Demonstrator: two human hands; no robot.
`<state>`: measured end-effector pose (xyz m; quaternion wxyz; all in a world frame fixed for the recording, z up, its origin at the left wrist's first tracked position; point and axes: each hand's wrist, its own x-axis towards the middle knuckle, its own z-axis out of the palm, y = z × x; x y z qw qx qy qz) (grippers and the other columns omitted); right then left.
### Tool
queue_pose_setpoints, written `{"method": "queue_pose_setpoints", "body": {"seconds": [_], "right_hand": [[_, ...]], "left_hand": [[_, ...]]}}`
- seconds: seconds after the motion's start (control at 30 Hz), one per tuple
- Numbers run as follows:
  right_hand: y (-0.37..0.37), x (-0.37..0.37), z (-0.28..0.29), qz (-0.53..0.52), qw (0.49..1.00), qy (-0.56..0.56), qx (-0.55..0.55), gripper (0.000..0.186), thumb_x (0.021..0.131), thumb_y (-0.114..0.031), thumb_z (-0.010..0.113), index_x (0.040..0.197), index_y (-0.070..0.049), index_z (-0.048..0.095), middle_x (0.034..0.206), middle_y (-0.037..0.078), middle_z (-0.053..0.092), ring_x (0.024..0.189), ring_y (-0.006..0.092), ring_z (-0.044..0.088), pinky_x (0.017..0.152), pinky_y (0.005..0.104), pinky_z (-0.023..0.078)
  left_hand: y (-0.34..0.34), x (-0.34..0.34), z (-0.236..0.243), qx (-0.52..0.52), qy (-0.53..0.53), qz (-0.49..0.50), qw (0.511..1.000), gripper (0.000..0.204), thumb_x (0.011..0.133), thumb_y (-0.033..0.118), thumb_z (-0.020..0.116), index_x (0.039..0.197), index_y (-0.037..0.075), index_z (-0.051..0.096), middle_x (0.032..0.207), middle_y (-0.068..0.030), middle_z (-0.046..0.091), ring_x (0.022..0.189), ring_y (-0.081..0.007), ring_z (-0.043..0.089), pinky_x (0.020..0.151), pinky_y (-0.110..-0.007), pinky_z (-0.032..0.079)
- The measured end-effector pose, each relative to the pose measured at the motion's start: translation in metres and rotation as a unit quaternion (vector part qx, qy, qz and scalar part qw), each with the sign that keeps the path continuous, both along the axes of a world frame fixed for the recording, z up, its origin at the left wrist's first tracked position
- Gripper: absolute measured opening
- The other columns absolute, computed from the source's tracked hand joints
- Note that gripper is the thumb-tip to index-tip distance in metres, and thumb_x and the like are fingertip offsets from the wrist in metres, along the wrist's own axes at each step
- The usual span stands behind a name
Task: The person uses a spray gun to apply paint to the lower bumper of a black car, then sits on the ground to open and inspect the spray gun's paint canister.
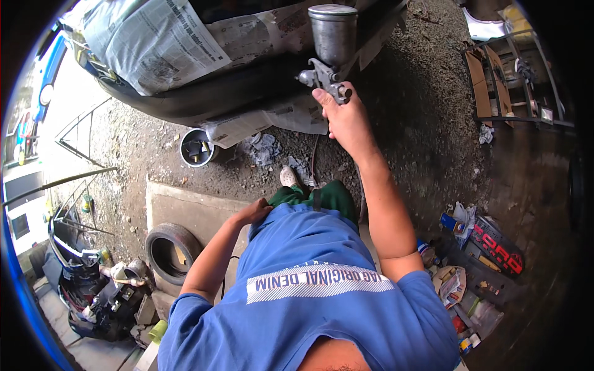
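Biggest presence up front: the dark bumper point(179, 111), sweeping across the upper picture, with printed newspaper point(154, 43) over the panels above it and more sheets hanging below its lower edge. Next in scale, the person's right forearm point(390, 204), bare, reaching forward from the shoulder, bent a little at the elbow and angling inward at the wrist. And there at the end of it, the metal spray gun point(323, 78), in front of the bumper's right-hand stretch! Here's the relation that seems to count: gun to bumper. The cup point(334, 37) rides on top, the handle drops toward the person, so the long axis runs up and away from the palm, close to upright; the nozzle point(303, 77) faces the person's left, along the bumper. Apart or touching? This 1 view can't settle the gap. The right hand point(348, 120) is clearly nearer, and it's closed around the handle, thumb point(320, 95) up against the near side. Over on the other flank, the left hand point(252, 213) rests low at the waist against the green trousers point(337, 201), well apart from the gun; its fingertips are hidden, so no telling whether it grips cloth.
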<state>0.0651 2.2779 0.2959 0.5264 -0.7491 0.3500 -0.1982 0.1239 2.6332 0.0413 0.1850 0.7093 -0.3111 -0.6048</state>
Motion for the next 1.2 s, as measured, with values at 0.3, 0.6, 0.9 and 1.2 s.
{"method": "queue_pose_setpoints", "body": {"seconds": [0.3,0.6,0.9,1.2], "right_hand": [[0.084,0.045,0.029,0.134,0.991,-0.009,0.008,0.038,0.096,-0.039,0.070,0.109,-0.006,0.055,0.082,0.023,0.070,0.081,0.0446,0.070,0.067,0.0484,0.052],[0.077,0.018,-0.007,0.070,0.997,-0.007,0.036,0.040,0.095,-0.037,0.073,0.105,-0.002,0.057,0.077,0.019,0.068,0.069,0.0333,0.070,0.061,0.0428,0.051],[0.061,-0.031,-0.032,-0.082,0.991,0.033,0.100,0.031,0.099,-0.032,0.068,0.106,-0.004,0.058,0.070,0.008,0.063,0.051,0.0156,0.061,0.045,0.0327,0.045],[0.076,-0.019,-0.031,0.073,0.973,0.001,0.219,0.039,0.097,-0.040,0.071,0.110,-0.004,0.061,0.074,0.005,0.063,0.061,0.0172,0.061,0.056,0.0369,0.049]], "left_hand": [[0.007,0.017,-0.006,-0.077,-0.027,-0.001,0.997,0.044,0.095,0.032,0.058,0.089,-0.011,0.064,0.085,-0.0313,0.067,0.079,-0.0313,0.069,0.071,-0.049,0.049],[0.012,0.039,-0.009,-0.114,-0.020,-0.098,0.988,0.030,0.087,0.019,0.059,0.081,-0.009,0.066,0.081,-0.0298,0.067,0.074,-0.0318,0.069,0.067,-0.047,0.050],[0.028,0.058,-0.010,-0.012,-0.077,-0.121,0.990,0.035,0.084,0.007,0.051,0.113,0.006,0.071,0.113,-0.0257,0.070,0.113,-0.0374,0.066,0.093,-0.046,0.052],[0.039,0.073,-0.044,0.028,-0.108,-0.125,0.986,0.032,0.087,0.009,0.052,0.114,0.001,0.069,0.116,-0.0229,0.071,0.116,-0.0364,0.066,0.097,-0.043,0.052]]}}
